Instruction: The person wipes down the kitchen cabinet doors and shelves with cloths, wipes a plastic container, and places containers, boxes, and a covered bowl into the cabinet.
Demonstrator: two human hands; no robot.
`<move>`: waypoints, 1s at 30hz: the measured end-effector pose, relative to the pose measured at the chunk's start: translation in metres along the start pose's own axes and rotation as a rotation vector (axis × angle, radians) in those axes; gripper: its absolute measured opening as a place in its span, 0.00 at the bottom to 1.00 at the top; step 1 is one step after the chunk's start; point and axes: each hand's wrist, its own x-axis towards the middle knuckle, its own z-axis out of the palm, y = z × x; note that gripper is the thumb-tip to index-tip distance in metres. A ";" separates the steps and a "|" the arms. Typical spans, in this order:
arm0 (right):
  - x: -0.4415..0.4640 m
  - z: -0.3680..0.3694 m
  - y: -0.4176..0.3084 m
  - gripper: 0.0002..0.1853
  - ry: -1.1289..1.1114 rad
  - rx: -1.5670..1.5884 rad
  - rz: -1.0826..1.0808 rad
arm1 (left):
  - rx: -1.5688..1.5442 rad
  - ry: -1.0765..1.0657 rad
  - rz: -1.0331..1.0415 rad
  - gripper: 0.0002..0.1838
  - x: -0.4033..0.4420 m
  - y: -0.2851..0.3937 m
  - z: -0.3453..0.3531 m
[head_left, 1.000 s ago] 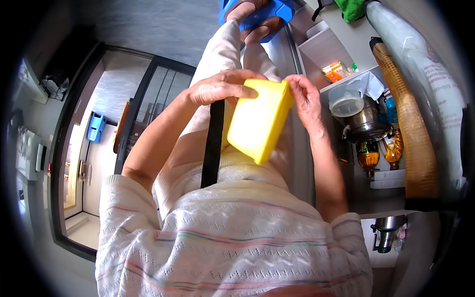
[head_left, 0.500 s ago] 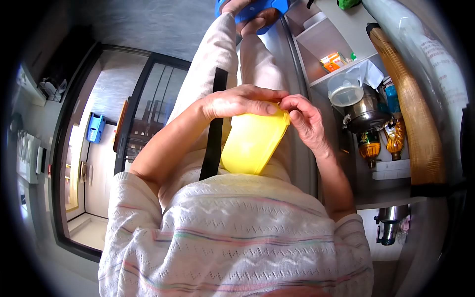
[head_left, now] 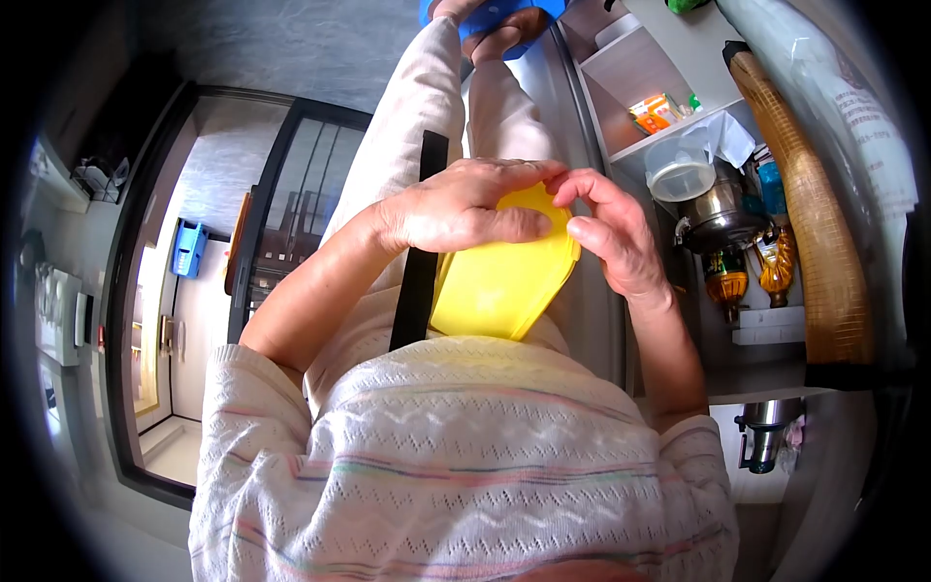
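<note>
Part of the yellow container (head_left: 499, 289) hides behind the left hand (head_left: 472, 208) and right hand (head_left: 617, 233) gripping it.

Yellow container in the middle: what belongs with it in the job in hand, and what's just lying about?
In use:
- yellow container
- left hand, gripping it
- right hand, at its edge

Apparently just around:
- clear tub
- metal pot
- orange packet
- blue basket

No text can be read; print (head_left: 868, 136) on the plastic wrapping (head_left: 822, 73) is blurred.
</note>
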 end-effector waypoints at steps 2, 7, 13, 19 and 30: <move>0.001 0.002 -0.007 0.12 0.004 0.044 0.043 | 0.049 0.020 0.021 0.36 0.001 0.001 0.001; 0.006 0.002 -0.015 0.14 0.004 0.146 0.147 | 0.064 0.033 0.010 0.37 0.000 0.005 0.002; 0.021 -0.004 -0.019 0.14 -0.033 0.104 0.255 | 0.099 0.024 -0.004 0.36 0.002 0.010 0.005; 0.019 -0.014 -0.016 0.13 -0.102 0.099 0.311 | 0.106 0.034 0.066 0.35 0.001 0.006 0.006; 0.036 -0.031 0.012 0.08 -0.183 -0.181 0.225 | -0.586 -0.037 -0.191 0.31 0.002 -0.029 -0.003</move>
